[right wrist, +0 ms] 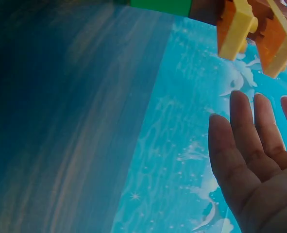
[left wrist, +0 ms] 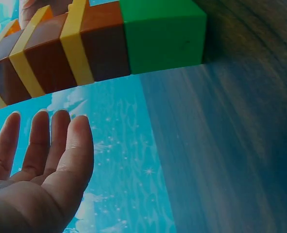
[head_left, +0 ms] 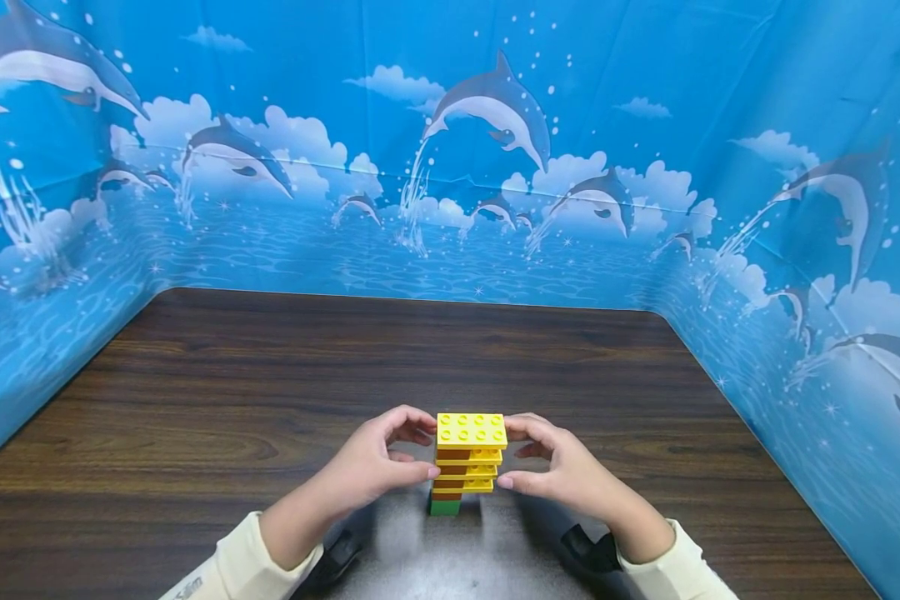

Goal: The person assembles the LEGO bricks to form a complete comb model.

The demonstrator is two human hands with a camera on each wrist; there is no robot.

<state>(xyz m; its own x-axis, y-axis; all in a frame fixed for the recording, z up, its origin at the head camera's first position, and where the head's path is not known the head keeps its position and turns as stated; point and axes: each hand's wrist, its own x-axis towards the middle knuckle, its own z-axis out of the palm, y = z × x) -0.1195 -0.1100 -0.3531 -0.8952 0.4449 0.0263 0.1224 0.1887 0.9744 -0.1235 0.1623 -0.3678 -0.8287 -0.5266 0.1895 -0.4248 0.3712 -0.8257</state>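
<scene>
A tower of toy building bricks stands upright on the table. Its base is a green brick, with brown bricks and yellow plates alternating above. The studded top yellow plate and the plates below it jut out to the right past the brown bricks. My left hand is at the tower's left side, fingers loosely bent and thumb by the lower plates. On the other side, my right hand has fingers near the top plate's edge. Whether any fingertip touches the bricks I cannot tell.
The dark wood-grain table spreads around the tower. A blue curtain printed with dolphins and clouds borders it at the back and both sides. Black straps hang below the wrists, by the cream sleeves.
</scene>
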